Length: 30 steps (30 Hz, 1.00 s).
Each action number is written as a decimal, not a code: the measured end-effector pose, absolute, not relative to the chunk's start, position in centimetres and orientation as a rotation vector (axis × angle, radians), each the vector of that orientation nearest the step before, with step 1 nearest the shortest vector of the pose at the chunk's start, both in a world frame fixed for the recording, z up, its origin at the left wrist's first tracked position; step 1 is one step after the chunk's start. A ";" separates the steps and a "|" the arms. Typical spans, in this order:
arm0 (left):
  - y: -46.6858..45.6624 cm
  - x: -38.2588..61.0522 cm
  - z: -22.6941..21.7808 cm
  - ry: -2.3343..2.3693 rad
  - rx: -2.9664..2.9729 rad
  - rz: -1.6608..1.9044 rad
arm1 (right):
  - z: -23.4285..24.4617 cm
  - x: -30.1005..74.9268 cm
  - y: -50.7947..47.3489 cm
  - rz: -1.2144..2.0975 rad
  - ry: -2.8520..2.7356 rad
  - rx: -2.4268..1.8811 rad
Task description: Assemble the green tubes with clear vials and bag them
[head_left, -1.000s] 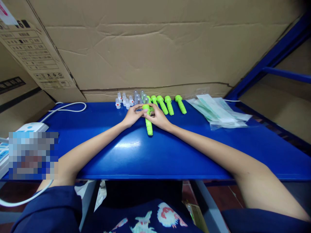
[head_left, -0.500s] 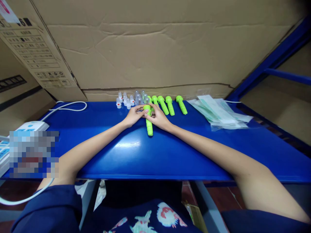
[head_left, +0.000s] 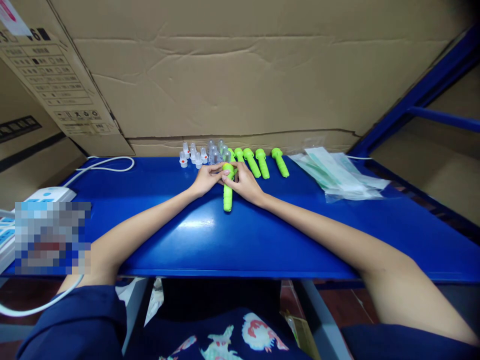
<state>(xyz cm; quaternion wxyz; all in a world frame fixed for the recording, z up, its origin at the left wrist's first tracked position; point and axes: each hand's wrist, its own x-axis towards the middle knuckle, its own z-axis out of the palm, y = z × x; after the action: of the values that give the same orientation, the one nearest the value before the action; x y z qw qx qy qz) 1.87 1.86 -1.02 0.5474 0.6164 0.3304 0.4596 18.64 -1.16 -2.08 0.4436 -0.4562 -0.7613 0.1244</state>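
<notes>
Pinching w/ both hands at once: left hand [head_left: 205, 180] & right hand [head_left: 245, 183], thumbs and fingers pressed in around the upper end of a lime-green flashlight-shaped tube [head_left: 227, 198], out over mid-table, w/ its ribbed tail toward the wearer. Hiding part of that upper end behind thumbs, plus some far-side fingertips, so can't tell exactly where each one presses. Can't place the clear dome [head_left: 227, 156] just above, either: on the held tube or just behind it (tricky overlap, tbh). Losing bits of the leftmost back-row tubes [head_left: 263, 163] behind right hand & domes, too. Making out only roughly the clear domed caps [head_left: 183, 159] to the left, some w/ red spots. Struggling w/ the power strip [head_left: 47, 194]: partly under a pixelated patch [head_left: 52, 237], then cut off at far left.

On to edges: hemmed in at the back by caps, tubes & a creased cardboard panel [head_left: 240, 90]; at right rear by plastic packets [head_left: 337, 175], well apart from right hand. Getting open room nearer in, w/ a broad glossy stretch of blue tabletop [head_left: 240, 245] from the tube's tail to the front edge.
</notes>
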 end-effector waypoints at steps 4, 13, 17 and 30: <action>1.6 1.8 -0.8 0.788 1.456 1.088 | -1.9 18.6 -1.5 0.281 -1.896 -1.184; 2.1 1.3 -1.2 0.722 1.396 1.105 | -2.2 19.1 0.2 0.735 -1.725 -1.010; 2.2 1.2 -1.3 0.724 1.423 1.090 | -2.4 19.2 0.4 0.772 -1.681 -0.977; 2.5 1.1 -1.7 0.733 1.479 1.095 | -1.9 19.2 -0.2 0.528 -1.631 -1.045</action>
<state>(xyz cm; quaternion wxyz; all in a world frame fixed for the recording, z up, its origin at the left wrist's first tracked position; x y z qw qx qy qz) 1.10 2.53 -1.71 0.5484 0.6242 0.3095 0.4624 19.15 -0.24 -1.92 0.5370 -0.4390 -0.6852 0.2220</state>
